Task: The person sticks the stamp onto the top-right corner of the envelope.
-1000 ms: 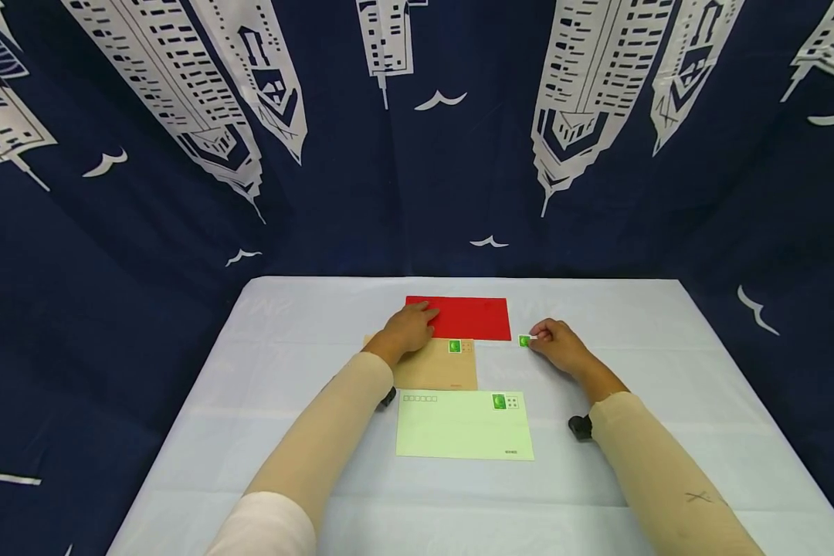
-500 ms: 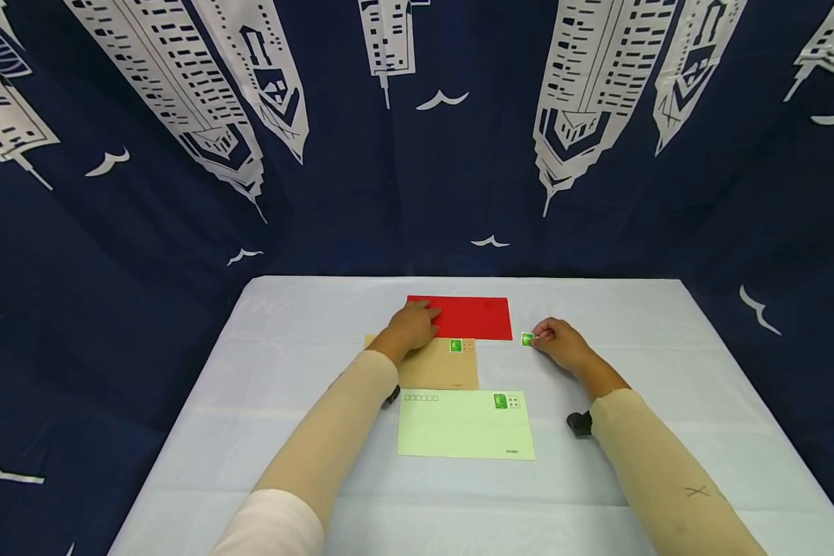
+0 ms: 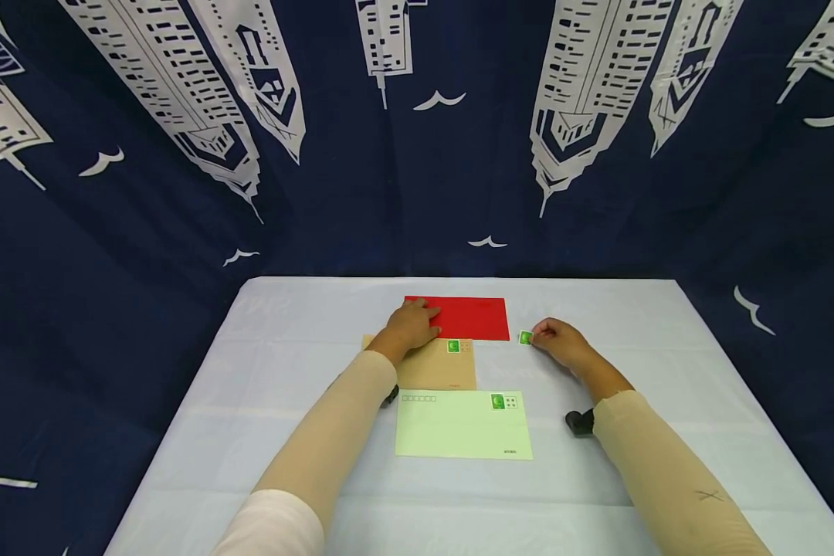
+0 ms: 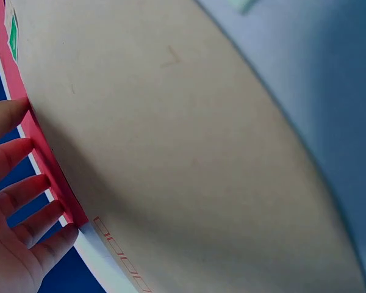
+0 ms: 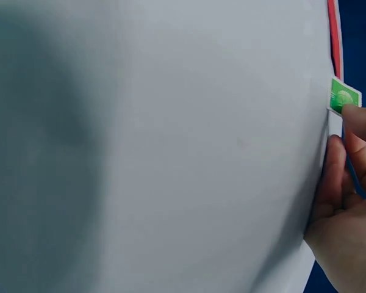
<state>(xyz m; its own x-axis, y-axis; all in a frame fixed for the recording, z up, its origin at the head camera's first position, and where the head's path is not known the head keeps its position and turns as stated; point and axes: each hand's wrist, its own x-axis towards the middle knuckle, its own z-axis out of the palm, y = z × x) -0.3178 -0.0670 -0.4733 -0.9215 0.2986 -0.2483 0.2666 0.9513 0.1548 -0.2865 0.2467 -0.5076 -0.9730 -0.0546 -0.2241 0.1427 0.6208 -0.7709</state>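
Note:
My left hand point(image 3: 411, 326) rests on the left part of a red envelope point(image 3: 474, 318), its fingers spread. Below that, partly under my left wrist, lies a tan envelope point(image 3: 434, 369) with a green stamp point(image 3: 453, 347) in its upper right corner. To the right of the red envelope, my right hand point(image 3: 559, 340) pinches a small green stamp with a white edge point(image 3: 525, 337) between thumb and finger. The right wrist view shows this stamp close up, apart from the red envelope. In the left wrist view, the tan envelope point(image 4: 189, 146) fills most of the picture.
A light green envelope point(image 3: 462, 428) with a green stamp point(image 3: 498, 401) at its upper right lies nearest the person. Everything lies on a table with a white cloth point(image 3: 306, 324). Behind the table hangs a dark blue curtain point(image 3: 347, 185) printed with white buildings and birds.
My right hand keeps its pinch on the stamp, which has tilted slightly. My left hand stays on the red envelope. The envelopes have not visibly moved on the table.

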